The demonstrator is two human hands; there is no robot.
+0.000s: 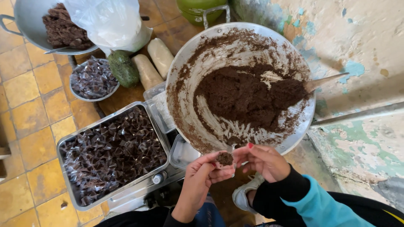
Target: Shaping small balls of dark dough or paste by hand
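My left hand cups a small lump of dark brown paste in its fingers. Touching the same lump from the right is my right hand, its fingertips pinching at the lump. Both hands hover just below the rim of a large round metal pan smeared with the brown paste, with a big mound in its middle. A wooden spoon rests in the mound, its handle pointing right.
A rectangular metal tray of several clear-wrapped dark pieces lies at left. Behind it stand a small bowl of wrapped pieces, a pot of brown chunks, a plastic bag, a green fruit and two pale tubers. A peeling wall is at right.
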